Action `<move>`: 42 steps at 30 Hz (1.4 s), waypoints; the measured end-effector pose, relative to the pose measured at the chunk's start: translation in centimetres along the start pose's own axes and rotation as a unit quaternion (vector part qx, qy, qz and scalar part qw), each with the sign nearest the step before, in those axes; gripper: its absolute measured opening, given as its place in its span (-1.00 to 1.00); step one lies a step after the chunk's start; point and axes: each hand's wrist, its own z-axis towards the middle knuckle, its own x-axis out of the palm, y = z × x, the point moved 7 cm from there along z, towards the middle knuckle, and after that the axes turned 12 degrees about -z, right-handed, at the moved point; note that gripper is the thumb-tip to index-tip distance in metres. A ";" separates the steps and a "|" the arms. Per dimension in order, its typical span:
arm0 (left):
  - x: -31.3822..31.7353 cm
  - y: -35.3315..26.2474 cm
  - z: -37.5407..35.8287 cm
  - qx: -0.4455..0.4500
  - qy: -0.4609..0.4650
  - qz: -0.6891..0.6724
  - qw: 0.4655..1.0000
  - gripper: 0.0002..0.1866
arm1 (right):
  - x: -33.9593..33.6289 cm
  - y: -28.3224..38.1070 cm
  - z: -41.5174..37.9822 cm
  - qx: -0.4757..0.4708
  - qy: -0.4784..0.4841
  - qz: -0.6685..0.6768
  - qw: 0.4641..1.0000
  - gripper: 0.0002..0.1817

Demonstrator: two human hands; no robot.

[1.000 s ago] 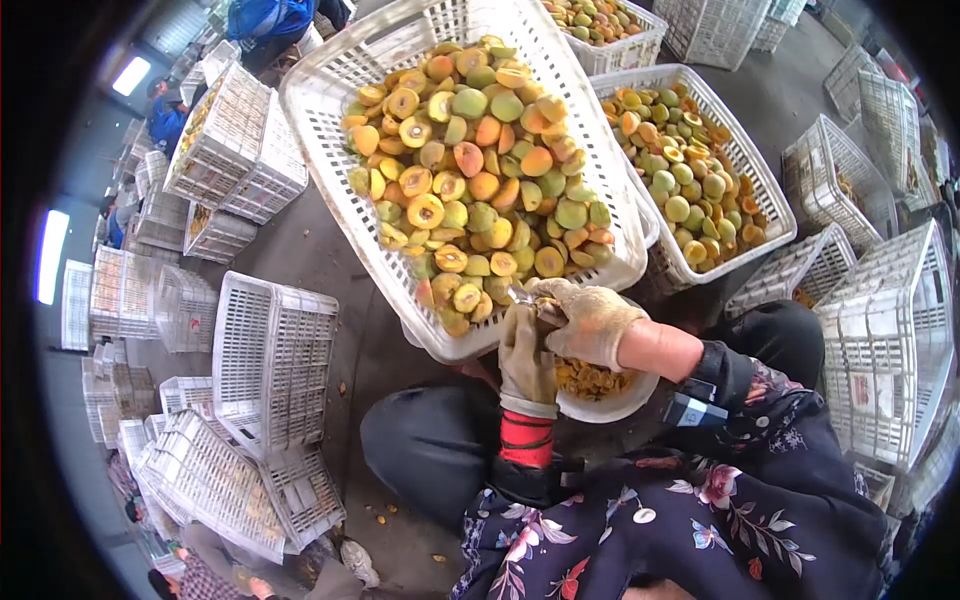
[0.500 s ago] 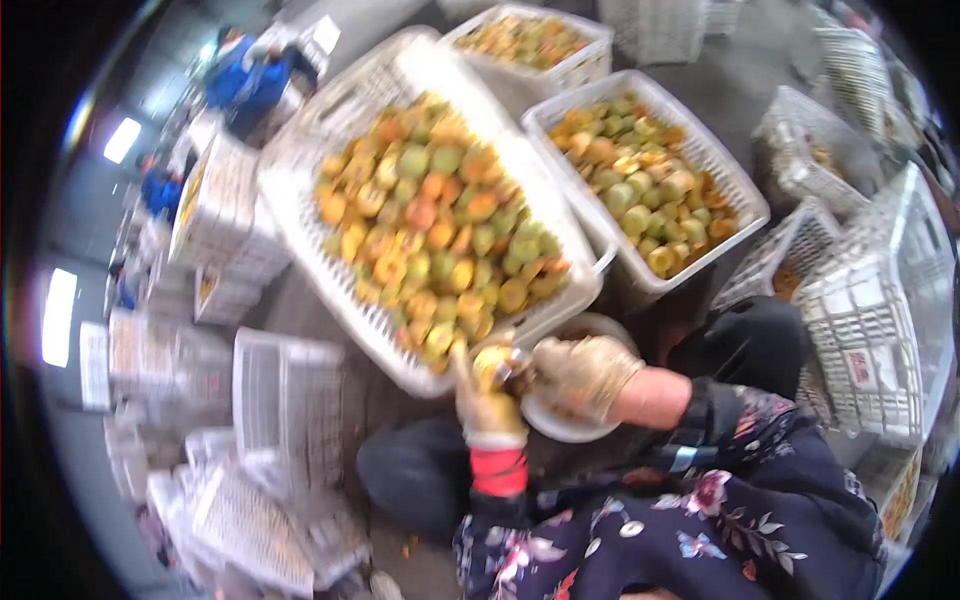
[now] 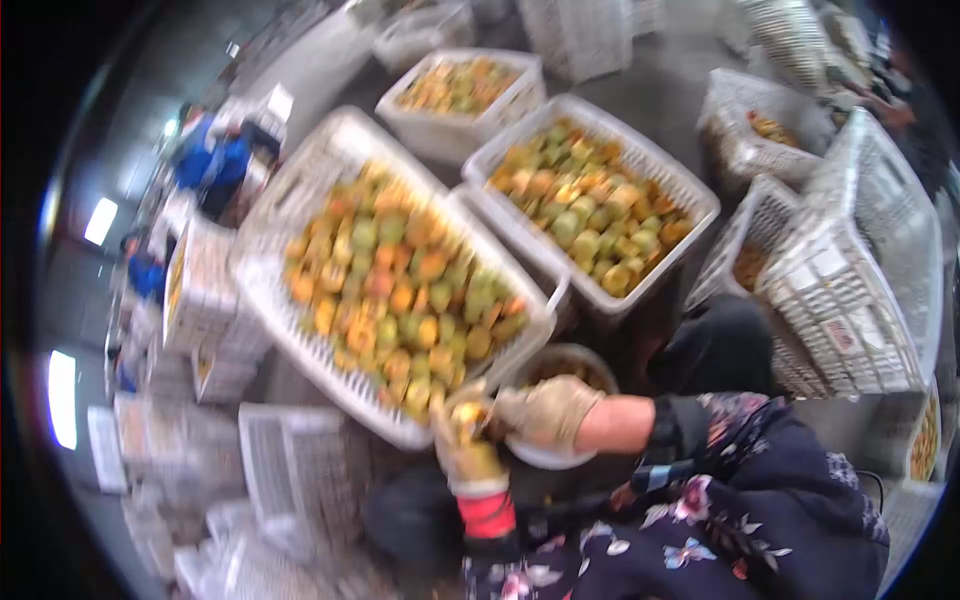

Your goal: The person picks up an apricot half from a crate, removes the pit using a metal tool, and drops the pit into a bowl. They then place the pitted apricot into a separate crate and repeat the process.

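Observation:
My left hand [image 3: 467,460], in a pale glove, grips a yellow fruit half [image 3: 466,412] that looks like peach or apricot. My right hand [image 3: 550,412], gloved too, closes around a small dark-handled pitting tool [image 3: 493,430] held against the fruit; its working end is blurred and partly covered. Both hands meet just past the near corner of a large white crate [image 3: 325,375] heaped with green, yellow and orange fruit halves [image 3: 400,290]. Beneath my right hand stands a white bucket [image 3: 548,459] with dark contents, partly hidden by the hand.
A second fruit-filled crate [image 3: 700,215] adjoins on the right, with a smaller one [image 3: 430,125] behind. White crates [image 3: 850,300] stand at the right, and more [image 3: 290,465] at the left. A person in blue [image 3: 212,160] is at the far left.
The view has shifted, so the crates and hands appear further left and most of them lower. My hands stay together around the fruit; the metal of the tool shows less now.

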 end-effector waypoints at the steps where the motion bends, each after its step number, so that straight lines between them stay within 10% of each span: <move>1: -0.4 1.4 -0.2 0.052 0.024 0.036 0.998 -0.52 | -1.1 0.5 -0.1 -0.008 0.026 0.000 1.000 -0.72; 2: -0.7 2.0 -0.5 -0.037 0.001 -0.089 0.995 -0.49 | -2.2 1.2 -0.3 -0.038 0.039 -0.001 0.999 -0.73; 3: -0.6 1.2 -0.4 0.075 0.017 0.096 0.992 -0.43 | -1.9 1.2 -0.2 -0.028 0.086 -0.010 0.996 -0.73; 7: -0.2 0.4 -0.2 -0.164 -0.025 -0.186 0.969 -0.44 | -1.7 1.5 -0.7 -0.066 0.091 -0.023 0.993 -0.72; 16: -0.5 0.5 0.2 -0.184 -0.022 -0.257 0.949 -0.40 | -2.5 1.8 -1.0 -0.075 0.008 0.003 0.997 -0.72; 19: -1.0 -0.9 0.8 -0.053 -0.047 -0.078 0.994 -0.39 | -2.3 1.8 -1.0 -0.074 0.023 -0.009 0.997 -0.72; 24: -0.2 1.9 -0.3 -0.283 -0.056 -0.371 0.883 -0.29 | -1.7 2.3 -0.8 -0.096 0.076 -0.024 0.992 -0.77; 36: 0.7 4.5 -0.8 -0.315 -0.047 -0.520 0.792 -0.37 | -0.2 2.1 -0.7 -0.042 0.107 -0.071 0.991 -0.66; 42: -0.1 1.9 1.1 -0.227 -0.043 -0.396 0.889 -0.43 | 0.5 0.7 0.4 0.016 0.194 0.082 0.978 -0.74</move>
